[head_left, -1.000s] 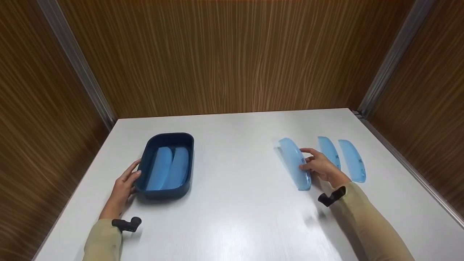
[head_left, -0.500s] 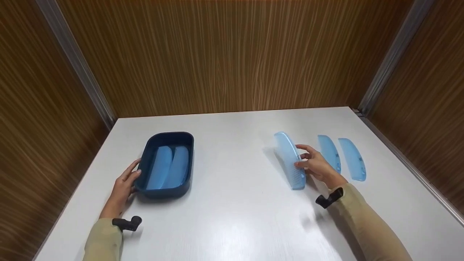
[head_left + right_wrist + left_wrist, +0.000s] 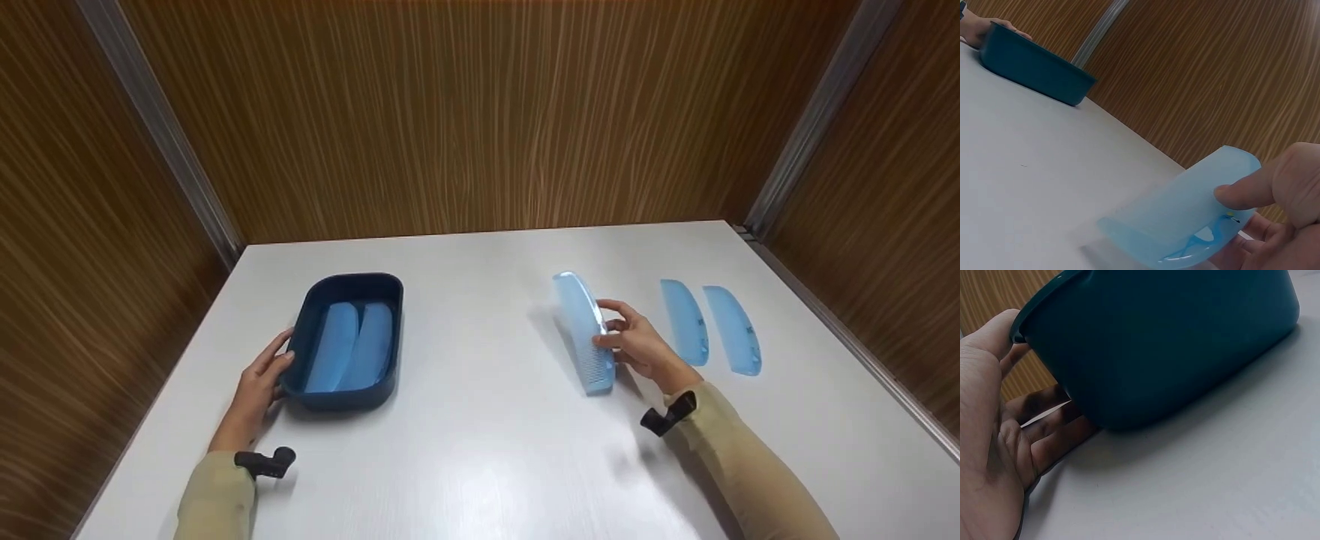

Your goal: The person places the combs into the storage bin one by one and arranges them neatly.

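Observation:
My right hand (image 3: 636,341) pinches a translucent light-blue comb (image 3: 581,330) by its curved back, the teeth facing left. In the right wrist view the thumb lies across the face of the comb (image 3: 1185,208), with the other fingers behind it. Tilted on edge, the comb hangs close over the white table (image 3: 480,420). My left hand (image 3: 259,382) rests against the left side of a dark-blue plastic box (image 3: 341,401), thumb at the rim and fingers stretched along the outer wall. Inside the box two blue combs (image 3: 334,349) lie side by side.
To the right of my right hand, two more light-blue combs (image 3: 685,322) lie flat on the table. Wood-grain panels (image 3: 480,120) enclose the back and both sides, with metal strips (image 3: 795,112) at the corners.
My right hand has moved left with the comb, away from the two combs on the right, and the comb has turned more onto its edge. The left hand and the box have stayed put.

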`<action>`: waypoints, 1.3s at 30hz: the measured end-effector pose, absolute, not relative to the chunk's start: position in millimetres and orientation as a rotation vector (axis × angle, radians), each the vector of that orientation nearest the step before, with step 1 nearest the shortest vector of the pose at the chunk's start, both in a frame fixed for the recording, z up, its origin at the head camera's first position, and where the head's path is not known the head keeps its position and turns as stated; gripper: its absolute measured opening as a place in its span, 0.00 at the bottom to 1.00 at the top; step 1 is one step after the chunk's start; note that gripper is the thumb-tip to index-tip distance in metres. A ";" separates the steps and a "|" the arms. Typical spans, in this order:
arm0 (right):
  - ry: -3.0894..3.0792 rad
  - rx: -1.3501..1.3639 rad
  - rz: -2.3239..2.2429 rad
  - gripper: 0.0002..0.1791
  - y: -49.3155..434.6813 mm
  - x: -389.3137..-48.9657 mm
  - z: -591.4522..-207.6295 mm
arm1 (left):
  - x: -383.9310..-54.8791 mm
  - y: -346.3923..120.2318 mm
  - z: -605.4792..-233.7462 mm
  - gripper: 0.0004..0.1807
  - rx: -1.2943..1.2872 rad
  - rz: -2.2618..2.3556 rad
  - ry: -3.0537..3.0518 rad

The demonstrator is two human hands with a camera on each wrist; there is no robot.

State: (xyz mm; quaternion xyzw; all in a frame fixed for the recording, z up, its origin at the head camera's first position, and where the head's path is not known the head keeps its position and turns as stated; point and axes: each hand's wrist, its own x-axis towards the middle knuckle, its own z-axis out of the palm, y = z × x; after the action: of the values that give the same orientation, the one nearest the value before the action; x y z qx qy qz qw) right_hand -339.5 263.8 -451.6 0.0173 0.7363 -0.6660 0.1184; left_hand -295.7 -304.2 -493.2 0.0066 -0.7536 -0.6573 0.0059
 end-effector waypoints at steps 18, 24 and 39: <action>2.007 0.010 -2.075 0.40 234.0 -336.1 -452.1 | -296.1 -304.6 -493.1 0.28 0.003 -2.083 -2.340; 1.959 -0.006 -2.108 0.39 222.5 -333.3 -448.6 | -295.6 -304.7 -493.3 0.28 -0.005 -2.081 -2.341; 1.862 -0.010 -2.130 0.38 195.5 -335.2 -447.6 | -296.7 -304.5 -493.0 0.28 0.015 -2.096 -2.327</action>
State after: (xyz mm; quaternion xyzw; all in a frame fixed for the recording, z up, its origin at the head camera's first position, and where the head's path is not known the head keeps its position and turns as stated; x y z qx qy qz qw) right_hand -335.2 195.5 -447.6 -0.0035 0.6501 -0.7437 0.1558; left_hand -296.7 -304.5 -493.0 0.0049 -0.7429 -0.6694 0.0048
